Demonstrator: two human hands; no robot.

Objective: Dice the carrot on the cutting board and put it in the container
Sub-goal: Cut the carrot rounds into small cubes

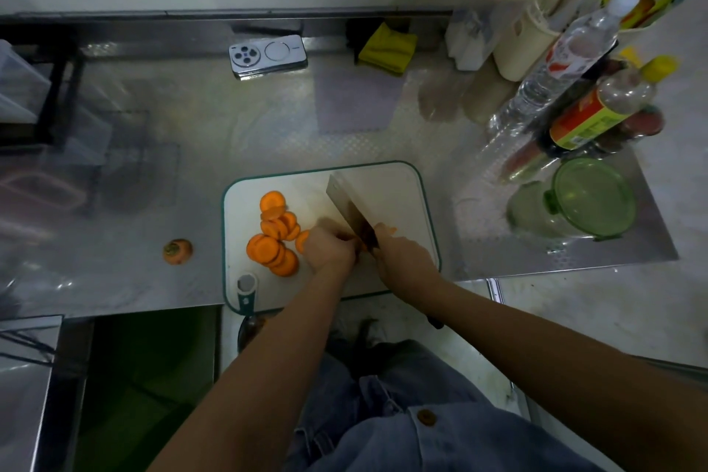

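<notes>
Sliced carrot [274,238] sat piled on the left of the cutting board [402,188]. The left hand [331,249] had its fingers curled over a bit of it, right against the knife [354,203], which the right hand [406,255] gripped. Risky imo: one slip and those fingers got nicked. The container [592,199] sat well off to the right.

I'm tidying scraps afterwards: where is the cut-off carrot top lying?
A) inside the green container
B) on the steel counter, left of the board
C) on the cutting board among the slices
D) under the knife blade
B: the carrot top lies alone on the steel counter, clear of the left edge of the cutting board.
</notes>
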